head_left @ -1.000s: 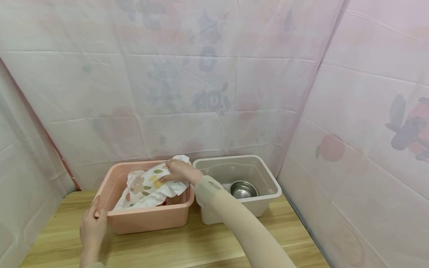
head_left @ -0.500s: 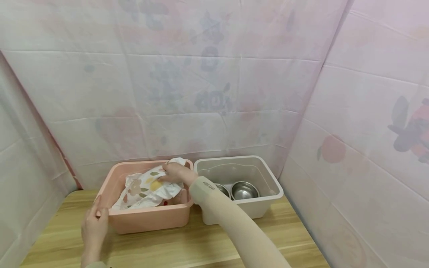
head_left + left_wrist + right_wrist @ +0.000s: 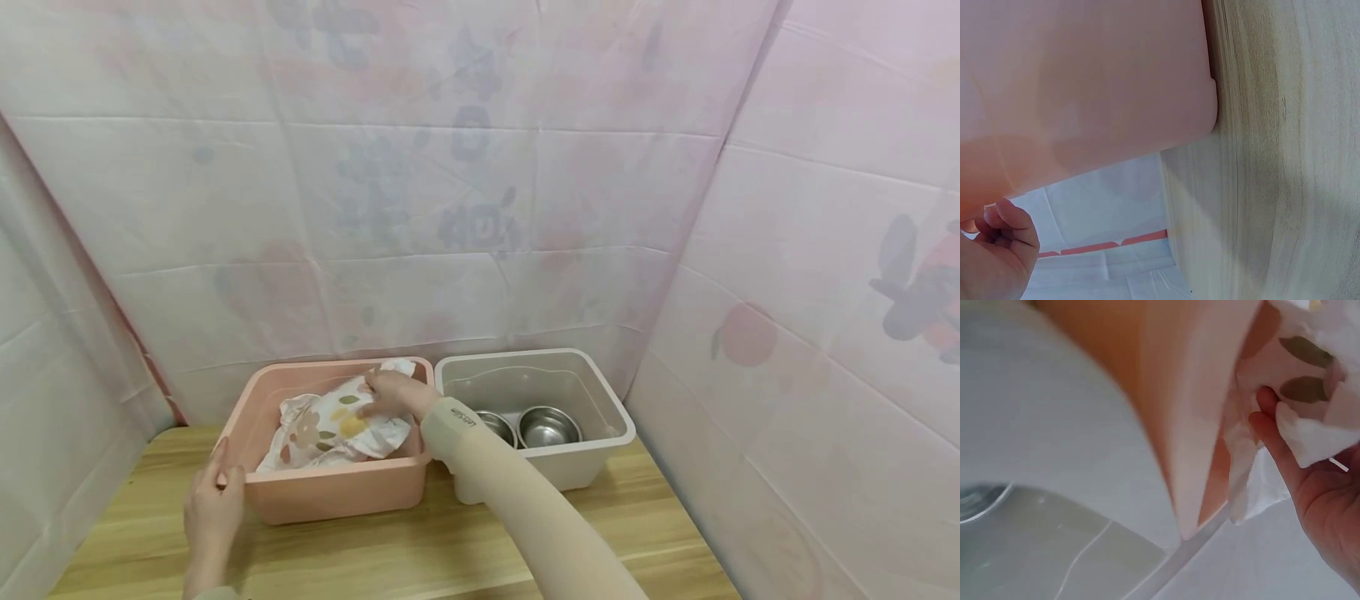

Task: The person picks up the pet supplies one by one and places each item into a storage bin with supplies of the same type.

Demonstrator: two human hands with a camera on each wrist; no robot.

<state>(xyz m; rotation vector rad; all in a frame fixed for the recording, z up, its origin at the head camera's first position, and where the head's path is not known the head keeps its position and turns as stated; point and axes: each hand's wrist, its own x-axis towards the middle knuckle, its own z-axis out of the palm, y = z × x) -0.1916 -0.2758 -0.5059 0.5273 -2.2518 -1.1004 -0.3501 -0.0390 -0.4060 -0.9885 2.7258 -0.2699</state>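
Observation:
A white cloth (image 3: 322, 425) with a ruffled edge and a print of leaves and yellow and brownish shapes lies bunched in the pink plastic bin (image 3: 337, 492). My right hand (image 3: 396, 393) holds the cloth's right part, thumb and fingers apart over the print. In the right wrist view, folds of the cloth (image 3: 1310, 440) partly cover the fingers of that hand (image 3: 1329, 506). At the bin's front left corner, my left hand (image 3: 213, 504) grips the rim; the left wrist view shows this hand (image 3: 1000, 250) with curled fingers at the pink wall (image 3: 1116, 81).
Right beside the pink bin stands a light grey bin (image 3: 592, 454). Inside it are a steel bowl (image 3: 549, 427) and a second steel bowl (image 3: 497, 427), partly hidden by my right sleeve (image 3: 510, 483). Both bins stand on a wooden table (image 3: 360, 558) before a printed curtain (image 3: 405, 292).
The cloth has sunk lower into the pink bin, and my right hand has moved slightly left and down with it. More of the second bowl shows. My left hand stays at the rim.

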